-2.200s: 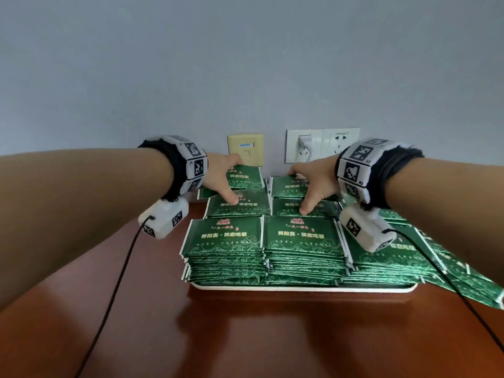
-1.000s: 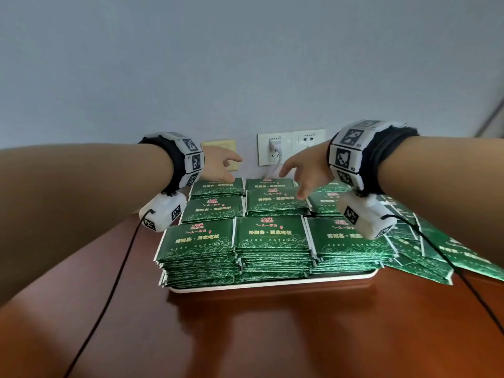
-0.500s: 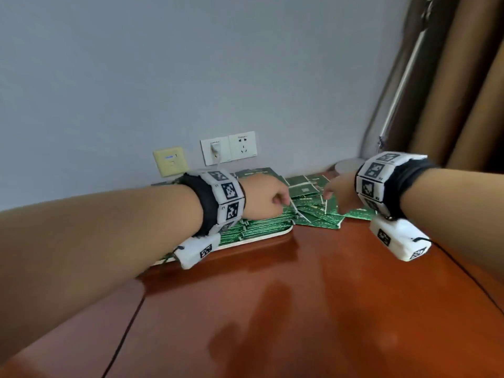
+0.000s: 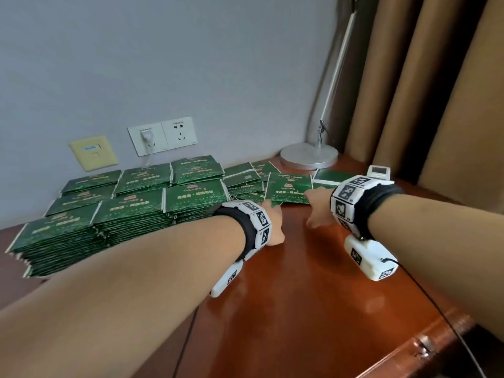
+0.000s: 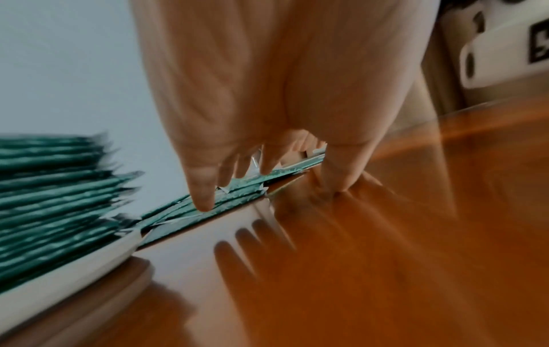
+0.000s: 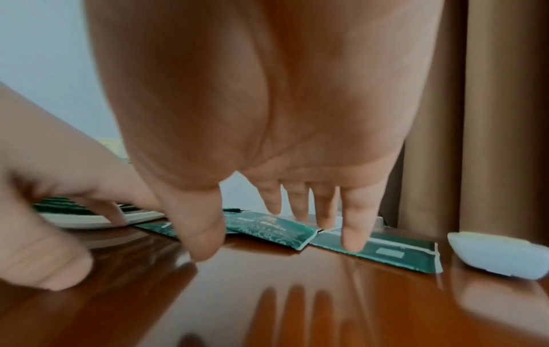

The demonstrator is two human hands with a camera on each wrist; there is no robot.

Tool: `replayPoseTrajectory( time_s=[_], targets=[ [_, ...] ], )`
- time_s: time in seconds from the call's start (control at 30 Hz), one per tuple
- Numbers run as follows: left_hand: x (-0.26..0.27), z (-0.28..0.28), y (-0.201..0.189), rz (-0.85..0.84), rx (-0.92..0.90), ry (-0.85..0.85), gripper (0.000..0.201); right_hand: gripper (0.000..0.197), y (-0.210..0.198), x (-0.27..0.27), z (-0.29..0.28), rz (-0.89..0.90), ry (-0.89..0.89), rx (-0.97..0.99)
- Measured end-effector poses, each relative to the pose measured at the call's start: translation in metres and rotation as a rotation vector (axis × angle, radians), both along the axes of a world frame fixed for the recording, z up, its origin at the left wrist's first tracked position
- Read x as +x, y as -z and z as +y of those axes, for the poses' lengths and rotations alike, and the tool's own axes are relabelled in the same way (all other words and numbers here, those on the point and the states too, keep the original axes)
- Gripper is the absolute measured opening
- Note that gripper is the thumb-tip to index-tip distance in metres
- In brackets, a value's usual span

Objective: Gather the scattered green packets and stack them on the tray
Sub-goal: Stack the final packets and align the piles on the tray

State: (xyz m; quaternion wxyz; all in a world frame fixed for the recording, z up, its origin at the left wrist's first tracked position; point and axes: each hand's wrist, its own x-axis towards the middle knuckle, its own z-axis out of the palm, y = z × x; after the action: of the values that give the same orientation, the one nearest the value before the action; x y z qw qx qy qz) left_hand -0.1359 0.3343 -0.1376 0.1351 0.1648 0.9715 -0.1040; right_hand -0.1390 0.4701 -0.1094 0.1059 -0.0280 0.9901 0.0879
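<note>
- At nine o'clock on the glossy reddish-brown wooden table, the neat stacks of flat green foil packets stand in rows on a shallow white tray; this part of the job looks done, and by my judgement most of the packets are already there.
- The tray's rim shows only in the wrist views; in the head view the stacks and the forearm hide it.
- Just right of the stacks, towards twelve o'clock, the loose green packets lie overlapping flat on the table; these are what is left to gather, a fairly small heap.
- The left hand reaches to the near edge of that heap with fingers extended downward and spread, tips on or at the packets; it grips nothing that I can see.
- The right hand sits at one o'clock, fingers straight and apart, hanging above the table and the rightmost packets, holding nothing.
- Behind, at eleven o'clock, a yellow wall plate and a white double socket with a plug in it.
- At one o'clock, the round silver lamp base with its slanted pole stands close behind the loose heap and may crowd a reach there.
- At two o'clock, a small white device lies just beside the rightmost packet; tan curtains hang beyond.
</note>
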Motion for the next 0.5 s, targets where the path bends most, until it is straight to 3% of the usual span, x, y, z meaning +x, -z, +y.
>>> replayPoseTrajectory(
  time_s=[0.13,0.3,0.5],
  targets=[
    [-0.009,0.013,-0.001,-0.059,-0.019,0.056,0.056,0.075,0.012,-0.010,-0.001,0.007,-0.008,-0.067],
    [-0.011,0.009,-0.001,-0.046,-0.073,0.116,0.061,0.062,0.023,-0.020,-0.007,-0.064,-0.051,-0.029],
    [0.004,-0.001,-0.004,-0.032,-0.070,0.179,0.054,0.057,0.013,-0.008,-0.004,-0.127,-0.141,0.048]
  ],
)
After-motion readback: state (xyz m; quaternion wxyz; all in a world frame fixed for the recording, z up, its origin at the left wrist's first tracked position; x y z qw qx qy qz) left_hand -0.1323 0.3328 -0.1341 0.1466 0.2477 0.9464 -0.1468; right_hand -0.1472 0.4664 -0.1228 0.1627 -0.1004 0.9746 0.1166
